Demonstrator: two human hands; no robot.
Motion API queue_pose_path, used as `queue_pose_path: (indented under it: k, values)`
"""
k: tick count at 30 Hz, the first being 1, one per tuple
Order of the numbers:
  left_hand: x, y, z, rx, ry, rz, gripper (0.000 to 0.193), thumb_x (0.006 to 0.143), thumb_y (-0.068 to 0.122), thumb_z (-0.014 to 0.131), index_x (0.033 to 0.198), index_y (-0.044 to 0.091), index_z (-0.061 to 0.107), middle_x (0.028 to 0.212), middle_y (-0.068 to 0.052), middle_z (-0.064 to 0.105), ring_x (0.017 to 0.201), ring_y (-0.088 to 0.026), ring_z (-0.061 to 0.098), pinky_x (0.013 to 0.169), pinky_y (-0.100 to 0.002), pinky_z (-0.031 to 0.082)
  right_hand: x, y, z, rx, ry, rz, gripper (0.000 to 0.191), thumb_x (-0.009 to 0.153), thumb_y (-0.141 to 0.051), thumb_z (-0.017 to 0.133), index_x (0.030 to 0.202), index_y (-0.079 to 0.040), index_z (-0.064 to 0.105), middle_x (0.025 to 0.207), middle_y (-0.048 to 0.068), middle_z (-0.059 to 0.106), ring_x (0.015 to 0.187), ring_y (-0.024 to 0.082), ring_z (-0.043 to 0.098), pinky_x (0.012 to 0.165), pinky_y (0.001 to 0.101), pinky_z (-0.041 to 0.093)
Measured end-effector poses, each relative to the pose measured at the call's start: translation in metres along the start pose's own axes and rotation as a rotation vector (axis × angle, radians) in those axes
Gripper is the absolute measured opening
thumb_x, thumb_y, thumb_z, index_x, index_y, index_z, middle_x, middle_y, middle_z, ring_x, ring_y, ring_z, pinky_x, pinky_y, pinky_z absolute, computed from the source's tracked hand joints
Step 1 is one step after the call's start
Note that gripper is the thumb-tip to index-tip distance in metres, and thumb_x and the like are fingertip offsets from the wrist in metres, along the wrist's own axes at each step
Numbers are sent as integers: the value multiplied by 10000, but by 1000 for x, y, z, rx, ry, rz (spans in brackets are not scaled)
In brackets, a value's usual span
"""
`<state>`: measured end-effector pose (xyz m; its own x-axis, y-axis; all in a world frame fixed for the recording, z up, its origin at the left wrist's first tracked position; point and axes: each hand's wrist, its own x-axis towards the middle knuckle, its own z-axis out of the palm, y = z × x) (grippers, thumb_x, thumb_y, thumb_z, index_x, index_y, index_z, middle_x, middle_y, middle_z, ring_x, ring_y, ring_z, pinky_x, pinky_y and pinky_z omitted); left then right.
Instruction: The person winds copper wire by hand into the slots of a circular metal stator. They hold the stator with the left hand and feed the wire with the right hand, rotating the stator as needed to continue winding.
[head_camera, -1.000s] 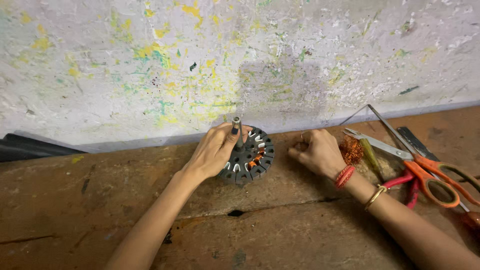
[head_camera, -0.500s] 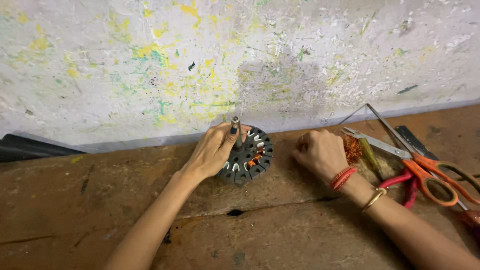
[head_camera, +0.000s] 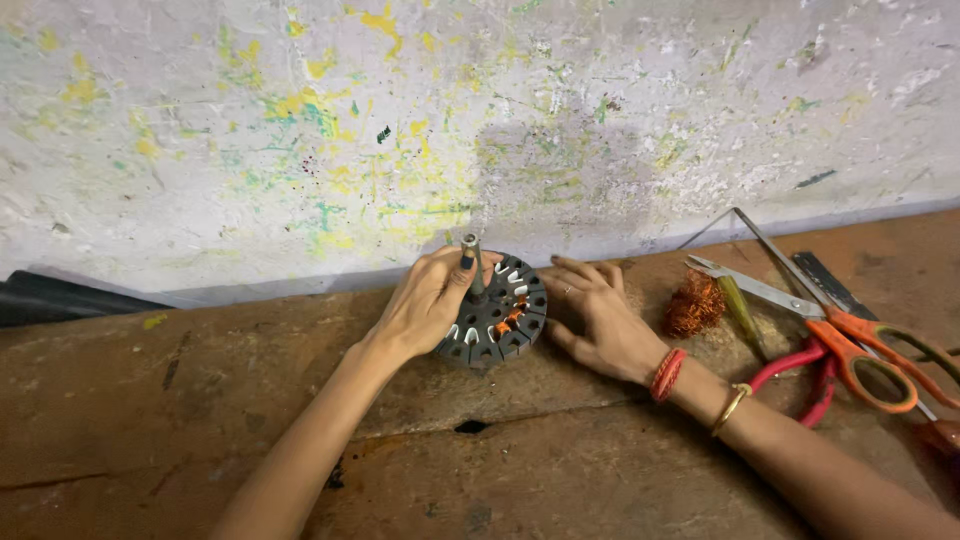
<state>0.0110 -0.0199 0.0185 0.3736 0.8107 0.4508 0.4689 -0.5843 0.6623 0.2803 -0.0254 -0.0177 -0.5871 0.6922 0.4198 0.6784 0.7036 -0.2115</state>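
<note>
A dark round motor stator (head_camera: 502, 318) with slots and some copper wire in them stands tilted on a brown wooden surface (head_camera: 520, 470), with a metal shaft (head_camera: 470, 262) rising from its middle. My left hand (head_camera: 425, 302) grips the stator's left rim, fingers by the shaft. My right hand (head_camera: 597, 318) lies flat with spread fingers, touching the stator's right edge. It wears red and gold bangles.
A tangle of copper wire (head_camera: 694, 302) lies right of my right hand. Orange-handled scissors (head_camera: 845, 340), red-handled pliers (head_camera: 808, 365) and thin metal strips lie at the right. A paint-splattered wall (head_camera: 480, 120) stands behind. A dark object (head_camera: 60, 298) lies far left.
My right hand has moved left from the copper wire tangle and now rests open against the stator. My left hand has stayed on the stator.
</note>
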Motion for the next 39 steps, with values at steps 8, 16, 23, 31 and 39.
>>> queue_pose_path:
  k: [8, 16, 23, 31, 39]
  values:
    - [-1, 1, 1, 7, 8, 7, 910, 941, 785, 128, 876, 72, 690, 1054, -127, 742, 918, -287, 686, 866, -481, 522, -16, 33, 33, 164, 12, 194, 579, 860, -382, 739, 1291, -10, 634, 1333, 160, 587, 1201, 277, 559, 1051, 435, 457]
    - [-1, 3, -2, -5, -4, -23, 942, 920, 806, 147, 856, 35, 683, 1068, -120, 718, 835, -286, 662, 782, -482, 533, -11, 24, 5, 211, 20, 29, 240, 819, -310, 722, 918, -115, 820, 946, 74, 800, 721, 227, 606, 737, 389, 497]
    - [-2, -4, 3, -5, 15, 8, 960, 916, 821, 108, 827, 61, 690, 898, -114, 681, 840, -251, 682, 876, -491, 524, -5, 8, -20, 253, -56, 259, 308, 784, -249, 763, 572, -43, 682, 431, 130, 520, 400, 208, 446, 536, 368, 421]
    - [-1, -4, 2, -38, 9, -14, 970, 915, 832, 152, 844, 39, 706, 1064, -169, 736, 1031, -313, 700, 922, -511, 533, -2, -4, -31, 356, 220, 49, 122, 839, -170, 752, 783, -65, 725, 484, 30, 481, 449, 99, 386, 466, 314, 321]
    - [-2, 0, 0, 1, -6, -40, 966, 883, 835, 111, 882, 72, 703, 999, -151, 739, 851, -301, 686, 869, -500, 540, 5, 6, -27, 372, 164, 417, 352, 915, -291, 794, 745, 15, 759, 536, 21, 364, 524, 88, 294, 470, 333, 252]
